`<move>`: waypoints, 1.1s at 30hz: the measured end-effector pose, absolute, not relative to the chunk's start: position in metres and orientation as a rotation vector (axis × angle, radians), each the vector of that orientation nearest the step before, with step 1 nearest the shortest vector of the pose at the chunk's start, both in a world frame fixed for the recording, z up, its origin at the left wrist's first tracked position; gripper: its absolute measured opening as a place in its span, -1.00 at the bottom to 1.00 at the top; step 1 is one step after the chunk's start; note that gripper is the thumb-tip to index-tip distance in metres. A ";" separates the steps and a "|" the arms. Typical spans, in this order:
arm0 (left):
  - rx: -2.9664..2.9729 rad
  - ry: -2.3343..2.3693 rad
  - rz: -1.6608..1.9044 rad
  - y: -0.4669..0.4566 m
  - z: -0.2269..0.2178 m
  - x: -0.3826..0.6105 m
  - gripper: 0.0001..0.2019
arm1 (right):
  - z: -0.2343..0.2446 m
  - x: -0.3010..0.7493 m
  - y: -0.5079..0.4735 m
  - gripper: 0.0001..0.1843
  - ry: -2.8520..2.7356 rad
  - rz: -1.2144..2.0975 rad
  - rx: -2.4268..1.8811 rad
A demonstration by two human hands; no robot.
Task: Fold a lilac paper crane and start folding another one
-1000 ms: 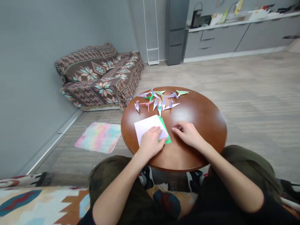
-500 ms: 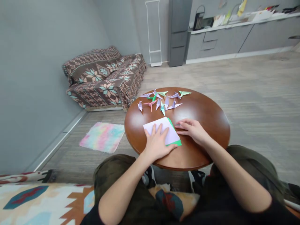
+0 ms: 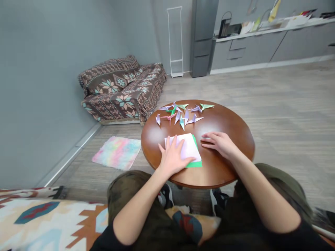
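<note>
On the round brown table point(image 3: 230, 139), my left hand point(image 3: 172, 157) lies with fingers spread over a stack of square paper. A pale lilac sheet point(image 3: 190, 146) is on top, and green paper point(image 3: 195, 164) shows along its right and lower edges. Right of the stack, my right hand point(image 3: 220, 143) rests low over the tabletop, fingers stretched out and thumb apart. A pale sliver shows by its fingertips; whether it is an object or a reflection I cannot make out. Several folded paper cranes point(image 3: 182, 122) in lilac, green, pink and blue stand toward the table's far side.
A sofa with a patterned cover point(image 3: 123, 90) stands beyond the table at left, with a pastel rug point(image 3: 117, 152) on the floor. Farther back are a white rack point(image 3: 176, 42), a grey fridge point(image 3: 204, 38) and kitchen cabinets point(image 3: 251, 48). My knees flank the table.
The paper stack has turned slightly under my left hand, and more green shows at its lower edge. My right hand has moved a little to the right, away from the stack.
</note>
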State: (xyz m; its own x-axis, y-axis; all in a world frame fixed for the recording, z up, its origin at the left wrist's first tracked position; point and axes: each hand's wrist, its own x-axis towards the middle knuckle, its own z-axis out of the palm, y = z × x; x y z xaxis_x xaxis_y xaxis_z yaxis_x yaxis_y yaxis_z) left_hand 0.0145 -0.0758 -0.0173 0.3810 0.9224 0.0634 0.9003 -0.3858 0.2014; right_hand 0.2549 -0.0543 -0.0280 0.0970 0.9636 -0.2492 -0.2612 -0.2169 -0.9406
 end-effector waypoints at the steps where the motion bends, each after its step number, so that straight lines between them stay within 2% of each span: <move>1: 2.495 1.646 0.207 -0.075 -0.018 0.015 -0.06 | -0.028 0.256 -0.054 -0.85 -0.811 1.393 -1.224; 9: 2.615 1.383 0.055 -0.070 -0.017 0.032 0.02 | -0.037 0.258 -0.054 -0.87 -1.021 1.298 -1.249; 14: 2.694 1.099 -0.054 -0.057 -0.011 0.036 0.08 | -0.047 0.264 -0.044 -0.94 -1.314 0.956 -1.409; 17: 2.733 0.990 -0.001 -0.054 -0.014 0.035 0.09 | -0.049 0.267 -0.035 -0.80 -1.543 0.735 -1.447; 19: 2.748 0.981 0.092 -0.056 -0.017 0.034 0.09 | -0.050 0.268 -0.030 -0.81 -1.668 0.629 -1.465; 22: 2.763 1.049 0.219 -0.061 -0.022 0.033 0.03 | -0.053 0.269 -0.026 -0.87 -1.792 0.521 -1.506; 28: 2.771 1.088 0.227 -0.067 -0.023 0.032 -0.07 | -0.055 0.272 -0.027 -0.91 -1.880 0.443 -1.568; 33: 2.751 1.066 0.215 -0.068 -0.022 0.033 -0.12 | -0.054 0.270 -0.029 -0.77 -1.879 0.426 -1.614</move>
State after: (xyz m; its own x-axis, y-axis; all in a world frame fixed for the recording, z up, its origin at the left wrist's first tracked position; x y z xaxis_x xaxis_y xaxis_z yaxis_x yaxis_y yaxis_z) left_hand 0.0331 -0.0677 -0.0217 0.7321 0.6778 0.0684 0.6512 -0.7257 0.2220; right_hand 0.2697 -0.0294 -0.0537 -0.0632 0.9681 0.2424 0.7686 0.2021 -0.6069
